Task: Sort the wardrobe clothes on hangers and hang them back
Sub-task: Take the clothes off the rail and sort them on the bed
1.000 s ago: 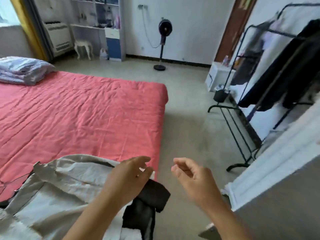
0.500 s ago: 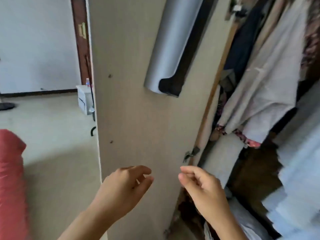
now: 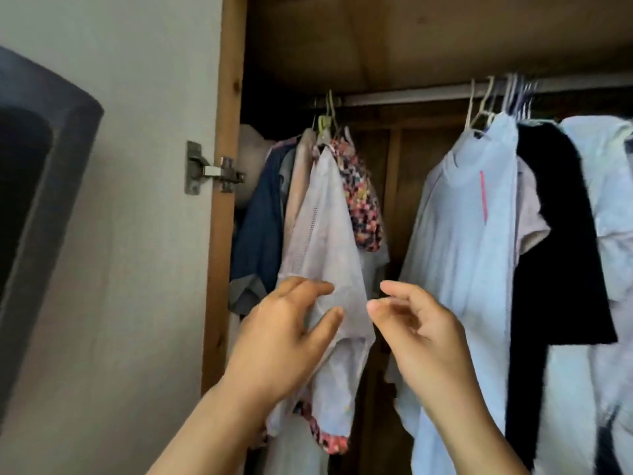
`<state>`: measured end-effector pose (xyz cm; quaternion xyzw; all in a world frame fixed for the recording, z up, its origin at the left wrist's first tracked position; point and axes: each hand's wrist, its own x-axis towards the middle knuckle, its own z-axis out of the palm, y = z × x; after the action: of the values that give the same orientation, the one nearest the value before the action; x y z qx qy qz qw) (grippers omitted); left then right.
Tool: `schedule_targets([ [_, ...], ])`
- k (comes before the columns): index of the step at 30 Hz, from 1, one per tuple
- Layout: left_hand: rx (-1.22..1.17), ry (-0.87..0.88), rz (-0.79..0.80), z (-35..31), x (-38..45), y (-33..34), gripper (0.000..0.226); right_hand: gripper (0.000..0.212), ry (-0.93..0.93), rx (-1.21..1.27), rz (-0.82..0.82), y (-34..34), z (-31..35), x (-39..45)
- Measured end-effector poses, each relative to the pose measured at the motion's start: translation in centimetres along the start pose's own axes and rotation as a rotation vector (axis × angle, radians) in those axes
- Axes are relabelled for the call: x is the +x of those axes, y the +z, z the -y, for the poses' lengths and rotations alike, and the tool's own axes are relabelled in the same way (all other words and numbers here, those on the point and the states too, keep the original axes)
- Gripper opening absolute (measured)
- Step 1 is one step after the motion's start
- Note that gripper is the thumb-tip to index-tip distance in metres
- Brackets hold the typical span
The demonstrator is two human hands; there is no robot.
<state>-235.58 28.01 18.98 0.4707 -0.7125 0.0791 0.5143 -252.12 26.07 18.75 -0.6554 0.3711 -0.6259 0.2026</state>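
The open wardrobe shows a metal rail [image 3: 404,97] with clothes on hangers. At the left hang a navy garment [image 3: 260,228], a pale mesh garment [image 3: 325,234] and a multicoloured patterned one [image 3: 363,200]. At the right hang a light blue shirt [image 3: 469,234] with a pink stripe, a black garment [image 3: 561,252] and white ones [image 3: 613,200]. My left hand [image 3: 287,341] is raised in front of the mesh garment, fingers loosely bent, holding nothing. My right hand [image 3: 421,334] is raised beside it, fingers relaxed and empty, before the gap between the two groups.
The wardrobe door [image 3: 130,234] stands open at the left, with a metal hinge [image 3: 212,171] on its inner face and a dark rolled sheet [image 3: 37,207] hanging on it. A wooden frame post [image 3: 226,166] borders the opening. A shelf board [image 3: 428,36] spans above the rail.
My view swung from the bed and floor, past the wardrobe door, up to the rail of hanging clothes. Both hands stayed raised and empty, now close to the garments.
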Motion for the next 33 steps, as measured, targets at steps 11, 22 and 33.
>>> schedule_targets([
  [11, -0.041, 0.04, -0.197, 4.7, 15.9, 0.8, 0.046, 0.031, -0.184, -0.178, -0.139, 3.4, 2.5, 16.3],
  [22, -0.092, 0.047, -0.244, 7.5, 24.9, 0.9, 0.042, 0.038, -0.243, -0.192, -0.087, 6.7, 4.9, 26.6],
  [33, -0.07, 0.065, -0.16, 7.3, 26.7, 2.2, 0.058, 0.048, -0.11, -0.056, 0.063, 8.2, 3.8, 30.6],
])
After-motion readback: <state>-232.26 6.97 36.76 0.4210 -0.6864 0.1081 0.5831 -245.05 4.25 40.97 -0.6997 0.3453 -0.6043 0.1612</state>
